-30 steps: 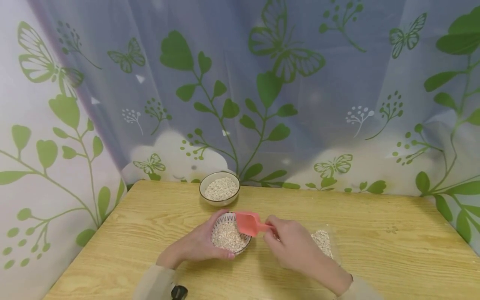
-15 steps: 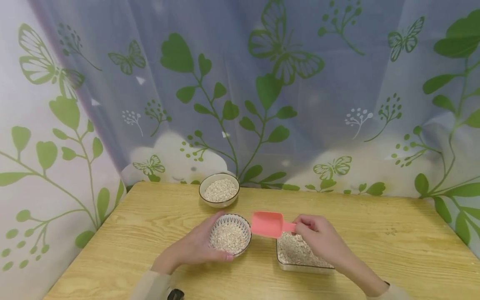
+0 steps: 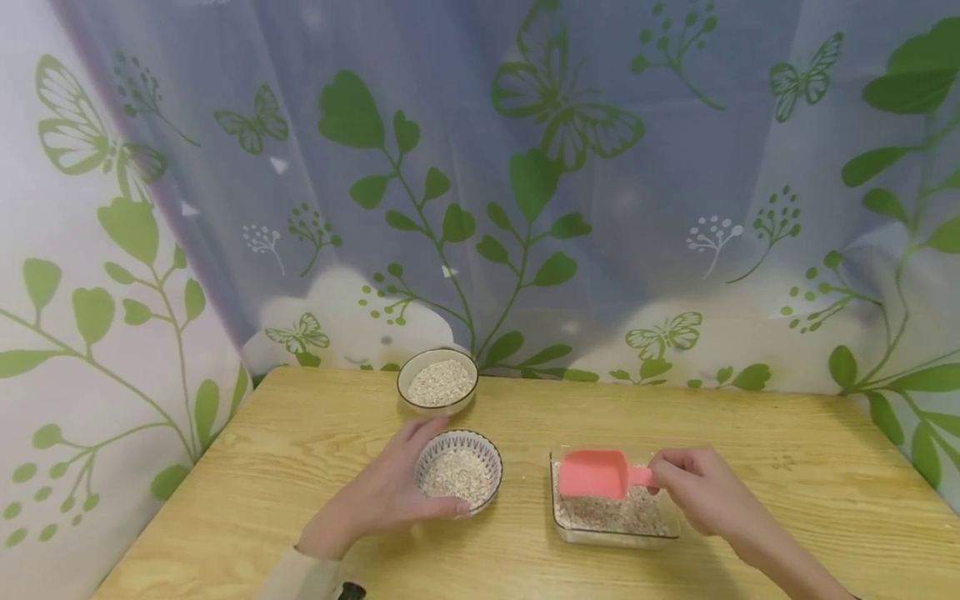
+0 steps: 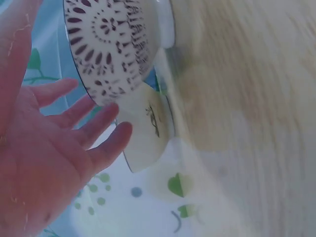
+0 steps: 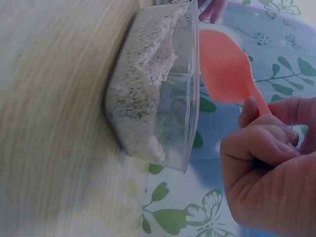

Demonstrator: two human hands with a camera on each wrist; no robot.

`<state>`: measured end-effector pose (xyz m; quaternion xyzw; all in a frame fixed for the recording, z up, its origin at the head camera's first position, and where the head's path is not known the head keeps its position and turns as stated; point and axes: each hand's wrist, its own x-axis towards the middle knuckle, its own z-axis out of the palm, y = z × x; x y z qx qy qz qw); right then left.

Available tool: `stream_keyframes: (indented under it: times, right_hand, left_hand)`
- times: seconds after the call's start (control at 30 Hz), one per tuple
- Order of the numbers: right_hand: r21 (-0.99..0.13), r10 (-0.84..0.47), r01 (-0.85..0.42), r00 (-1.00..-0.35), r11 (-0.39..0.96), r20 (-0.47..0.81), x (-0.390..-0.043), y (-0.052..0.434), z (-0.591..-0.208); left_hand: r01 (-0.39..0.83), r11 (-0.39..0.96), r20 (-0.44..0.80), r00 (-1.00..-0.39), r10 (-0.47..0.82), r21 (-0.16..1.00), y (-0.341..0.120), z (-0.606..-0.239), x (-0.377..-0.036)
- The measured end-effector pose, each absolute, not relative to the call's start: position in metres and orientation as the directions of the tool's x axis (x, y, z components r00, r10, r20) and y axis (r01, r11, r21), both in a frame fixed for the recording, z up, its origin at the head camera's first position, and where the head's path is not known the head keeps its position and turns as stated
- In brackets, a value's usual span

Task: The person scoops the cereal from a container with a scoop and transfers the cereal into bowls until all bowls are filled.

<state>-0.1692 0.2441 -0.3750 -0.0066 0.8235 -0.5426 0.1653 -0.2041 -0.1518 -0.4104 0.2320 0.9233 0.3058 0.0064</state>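
Note:
A patterned bowl (image 3: 459, 473) (image 4: 113, 44) of pale oat-like flakes stands on the wooden table (image 3: 787, 500). My left hand (image 3: 386, 493) (image 4: 59, 163) cups its left side with relaxed, mostly straight fingers, the thumb along the near rim. My right hand (image 3: 697, 490) (image 5: 266, 168) pinches the handle of a pink scoop (image 3: 596, 473) (image 5: 224, 66). The scoop hangs just over a clear rectangular container (image 3: 562, 527) (image 5: 158, 84) partly filled with the same flakes. From the head view the scoop's bowl looks empty.
A plain cream bowl (image 3: 438, 382) (image 4: 148, 133) full of flakes sits behind the patterned one, near the table's back edge. A curtain printed with green leaves and butterflies (image 3: 525, 183) hangs close behind the table. Bare wood lies at the right and front.
My right hand has carried the pink scoop rightward from above the patterned bowl to over the clear container. My left hand has stayed at the bowl, its hold looser.

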Motion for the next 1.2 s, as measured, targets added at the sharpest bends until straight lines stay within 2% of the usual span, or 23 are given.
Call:
stream_keyframes:
  times: [0.33, 0.5, 0.73, 0.93, 1.2]
  right_hand:
    - [-0.897, -0.27, 0.181, -0.913, 0.402, -0.306, -0.164, 0.253, -0.384]
    - [-0.865, -0.27, 0.156, -0.91, 0.476, -0.314, -0.165, 0.251, -0.386]
    - [-0.73, -0.2, 0.058, -0.944, 0.681, -0.261, -0.164, 0.256, -0.382]
    - [-0.671, -0.201, -0.008, -0.957, 0.742, -0.211, -0.166, 0.265, -0.373]
    - [-0.601, -0.223, -0.071, -0.958, 0.796, -0.182, -0.167, 0.273, -0.354]
  left_hand:
    - [0.519, 0.62, 0.233, -0.843, 0.484, 0.589, -0.124, -0.395, -0.199]
    - [0.533, 0.619, 0.208, -0.829, 0.519, 0.578, -0.106, -0.392, -0.197]
    - [0.543, 0.588, 0.167, -0.803, 0.572, 0.6, -0.074, -0.386, -0.194]
    - [0.491, 0.582, 0.1, -0.812, 0.574, 0.648, -0.045, -0.389, -0.187]
    - [0.477, 0.596, 0.071, -0.815, 0.575, 0.646, -0.01, -0.402, -0.186]
